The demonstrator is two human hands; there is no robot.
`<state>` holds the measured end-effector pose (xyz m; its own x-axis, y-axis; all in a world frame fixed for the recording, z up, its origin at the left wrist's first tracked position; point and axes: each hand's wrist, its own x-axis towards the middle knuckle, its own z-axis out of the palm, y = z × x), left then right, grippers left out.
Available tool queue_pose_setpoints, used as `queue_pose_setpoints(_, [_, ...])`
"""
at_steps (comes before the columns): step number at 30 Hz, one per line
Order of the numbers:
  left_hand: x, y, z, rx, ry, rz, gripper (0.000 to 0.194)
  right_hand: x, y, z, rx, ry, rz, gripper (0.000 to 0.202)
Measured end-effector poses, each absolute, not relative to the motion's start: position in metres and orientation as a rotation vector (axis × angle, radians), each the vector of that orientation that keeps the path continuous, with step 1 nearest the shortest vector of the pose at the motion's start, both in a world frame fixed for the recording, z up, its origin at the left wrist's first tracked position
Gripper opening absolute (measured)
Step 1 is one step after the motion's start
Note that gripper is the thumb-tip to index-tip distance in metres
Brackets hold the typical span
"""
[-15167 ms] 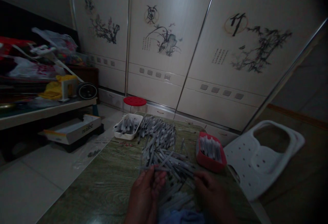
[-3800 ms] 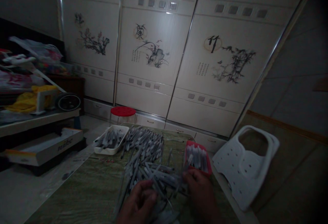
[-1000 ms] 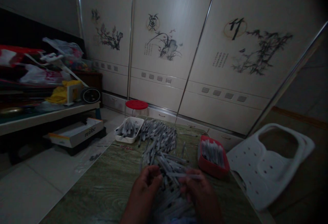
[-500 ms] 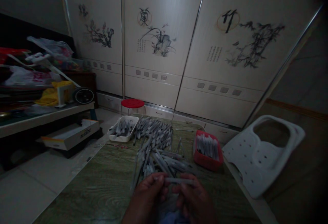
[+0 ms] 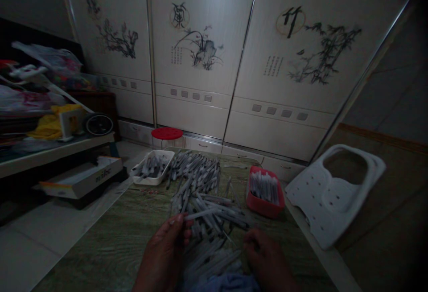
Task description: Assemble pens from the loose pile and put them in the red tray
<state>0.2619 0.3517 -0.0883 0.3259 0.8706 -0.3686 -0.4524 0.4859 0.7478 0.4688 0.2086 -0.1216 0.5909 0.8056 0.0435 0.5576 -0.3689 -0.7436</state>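
Note:
My left hand [image 5: 170,238] pinches a pale translucent pen [image 5: 202,214] by one end between thumb and fingertips. The pen points right, over a pile of similar pens [image 5: 197,169] on the wood-grain table. Apart from it, my right hand [image 5: 262,249] is low over the table at the right of the pile. Its fingers are curled, and what they hold, if anything, is hidden in the dimness. More pale pens [image 5: 214,258] lie between my two hands, close to a bluish cloth [image 5: 230,283] at the bottom edge.
A white tray [image 5: 147,182] with pens stands at the table's far left. A red basket [image 5: 267,208] of upright-packed pens is at the right. Beyond are a red stool [image 5: 167,133], a white plastic chair [image 5: 329,198], a shoebox [image 5: 83,185] and a cluttered bench [image 5: 60,150].
My hands have moved apart. The left now holds the pen alone, further left, while the right has let go of it and moved right. The view has shifted slightly.

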Motion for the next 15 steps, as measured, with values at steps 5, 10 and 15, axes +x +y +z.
queue_pose_setpoints(5, [0.264,0.352,-0.092,0.566,0.834,0.963,0.015,0.457,0.219,-0.111,-2.272,-1.243,0.275,0.015])
queue_pose_setpoints(10, [0.265,0.352,-0.097,0.586,0.818,0.966,0.020,0.444,0.230,-0.110,-2.446,-1.260,0.237,0.011])
queue_pose_setpoints(15, [0.267,0.351,-0.095,0.576,0.834,0.973,0.014,0.442,0.232,-0.113,-2.459,-1.249,0.227,0.011])
